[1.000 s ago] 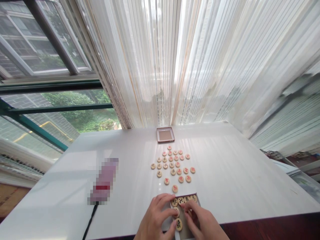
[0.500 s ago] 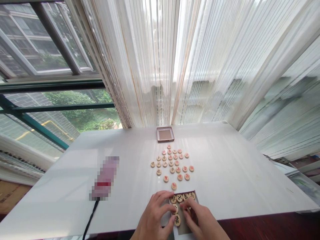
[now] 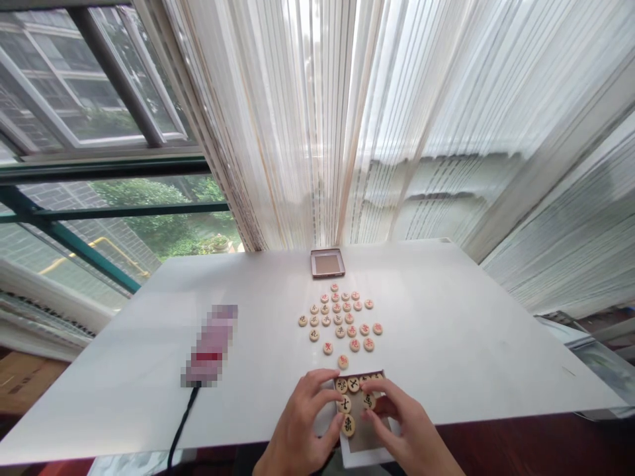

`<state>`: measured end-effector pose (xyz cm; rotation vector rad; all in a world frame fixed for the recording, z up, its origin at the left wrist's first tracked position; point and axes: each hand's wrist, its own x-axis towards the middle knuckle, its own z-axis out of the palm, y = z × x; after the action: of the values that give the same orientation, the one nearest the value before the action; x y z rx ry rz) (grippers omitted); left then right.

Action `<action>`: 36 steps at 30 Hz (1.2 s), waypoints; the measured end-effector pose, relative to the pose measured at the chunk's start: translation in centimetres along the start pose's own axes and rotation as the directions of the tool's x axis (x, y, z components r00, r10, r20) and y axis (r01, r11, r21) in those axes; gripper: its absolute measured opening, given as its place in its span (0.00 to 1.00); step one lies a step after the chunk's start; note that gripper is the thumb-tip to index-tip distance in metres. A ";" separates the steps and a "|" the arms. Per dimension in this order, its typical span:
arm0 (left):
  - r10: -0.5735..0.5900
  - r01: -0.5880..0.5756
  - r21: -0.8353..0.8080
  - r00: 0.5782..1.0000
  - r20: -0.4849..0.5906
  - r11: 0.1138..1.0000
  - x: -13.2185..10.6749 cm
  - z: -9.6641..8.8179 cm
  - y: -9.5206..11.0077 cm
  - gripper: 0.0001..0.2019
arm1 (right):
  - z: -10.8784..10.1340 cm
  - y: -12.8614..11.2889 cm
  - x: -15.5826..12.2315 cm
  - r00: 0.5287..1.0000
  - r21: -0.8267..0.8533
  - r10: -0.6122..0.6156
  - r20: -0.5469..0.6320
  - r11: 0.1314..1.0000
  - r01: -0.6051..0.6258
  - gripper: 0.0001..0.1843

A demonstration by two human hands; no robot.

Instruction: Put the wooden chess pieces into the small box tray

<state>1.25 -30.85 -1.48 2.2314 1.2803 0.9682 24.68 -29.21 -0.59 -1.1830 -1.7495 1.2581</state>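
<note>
A shallow box [image 3: 368, 456] with a brown bottom lies at the table's near edge. Round wooden Chinese chess pieces with black characters line its far side and left side, among them one piece [image 3: 353, 384] in the far row and another [image 3: 348, 425] at the left. My left hand [image 3: 310, 423] curls over the box's left side, its index finger at the far corner and its other fingertips against the left pieces. Between the thumb and fingers of my right hand [image 3: 404, 423] is a black-marked chess piece [image 3: 369, 400], inside the box; the fingers partly cover the far row.
Beyond the box, several loose chess pieces [image 3: 338, 318], red and black, lie on the white table [image 3: 436, 330]. An open box lid or tray [image 3: 328, 263] stands near the curtain [image 3: 317, 132]. To the left lies a blurred pinkish object [image 3: 212, 344] with a black cable [image 3: 182, 426].
My right hand has opened out slightly, and the chess piece between its fingers now shows. The left hand stays at the box's left side. The view has shifted a little.
</note>
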 end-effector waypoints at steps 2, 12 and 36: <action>-0.007 0.007 0.002 1.000 -0.014 1.000 -0.1 -0.2 0.1 0.12 | -0.3 -0.1 -0.3 1.000 -0.029 0.009 0.005 1.000 -0.009 0.13; 0.198 -0.210 0.109 0.974 0.110 0.972 -0.8 -0.6 0.3 0.24 | -1.9 -1.4 -0.6 1.000 -0.084 0.010 0.009 0.996 -0.009 0.09; 0.167 -0.202 0.120 0.954 0.250 0.972 -0.7 -1.6 1.2 0.26 | 1.0 -1.4 -0.5 0.967 -0.218 0.172 0.188 0.967 -0.130 0.06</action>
<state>0.56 -32.06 0.04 2.5266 1.0795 0.6595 23.55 -30.19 0.44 -1.3668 -2.0110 1.3561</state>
